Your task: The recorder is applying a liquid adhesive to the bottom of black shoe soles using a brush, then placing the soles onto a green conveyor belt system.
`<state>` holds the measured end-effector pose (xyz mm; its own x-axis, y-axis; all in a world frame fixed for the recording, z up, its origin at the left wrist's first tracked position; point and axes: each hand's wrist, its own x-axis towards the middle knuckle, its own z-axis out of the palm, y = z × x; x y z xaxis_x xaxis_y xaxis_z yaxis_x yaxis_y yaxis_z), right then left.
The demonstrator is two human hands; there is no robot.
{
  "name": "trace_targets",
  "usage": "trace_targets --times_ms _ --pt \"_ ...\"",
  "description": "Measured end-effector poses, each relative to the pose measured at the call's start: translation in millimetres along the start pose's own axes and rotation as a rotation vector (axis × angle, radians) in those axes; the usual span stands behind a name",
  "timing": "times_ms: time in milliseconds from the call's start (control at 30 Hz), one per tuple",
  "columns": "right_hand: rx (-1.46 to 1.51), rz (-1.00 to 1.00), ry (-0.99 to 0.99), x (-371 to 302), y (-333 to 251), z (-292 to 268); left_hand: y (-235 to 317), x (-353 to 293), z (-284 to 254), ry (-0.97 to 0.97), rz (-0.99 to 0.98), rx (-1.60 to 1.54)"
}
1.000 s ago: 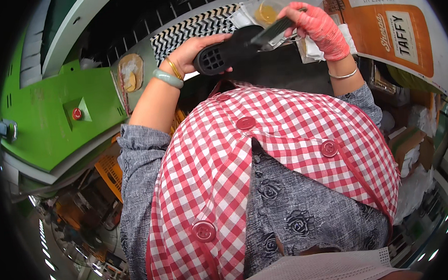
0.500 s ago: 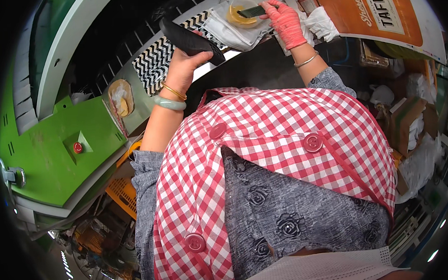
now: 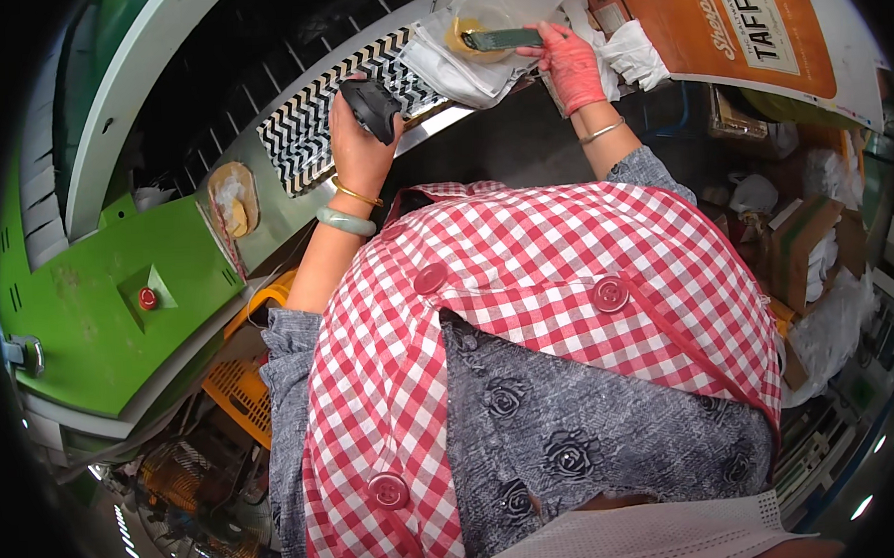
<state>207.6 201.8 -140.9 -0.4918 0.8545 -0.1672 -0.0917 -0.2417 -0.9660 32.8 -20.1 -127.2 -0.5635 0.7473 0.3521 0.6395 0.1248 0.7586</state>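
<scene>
We're gripping the black sole (image 3: 371, 110) in the left hand (image 3: 358, 155), fingers curled round it above the zigzag mat (image 3: 295, 136), and with the right hand (image 3: 570, 72), pink-gloved, we're pinching the green brush (image 3: 508, 39) between closed fingers, its tip at the yellow stuff (image 3: 455, 39). Judging by this, we're loading the brush, so we should be dipping only the tip and wiping off excess to avoid drips on the white cloths (image 3: 448, 71). Meanwhile we should be holding the sole steady, fingers clear of any face getting coated.
</scene>
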Motion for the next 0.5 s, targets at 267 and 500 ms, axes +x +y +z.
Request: trace_targets --times_ms 267,500 --pt "0.236 0.072 -0.231 -69 -77 63 28 14 -5 0.311 0.206 0.167" --pt "0.265 -0.051 -0.43 -101 -108 109 73 26 -28 0.348 0.083 -0.049"
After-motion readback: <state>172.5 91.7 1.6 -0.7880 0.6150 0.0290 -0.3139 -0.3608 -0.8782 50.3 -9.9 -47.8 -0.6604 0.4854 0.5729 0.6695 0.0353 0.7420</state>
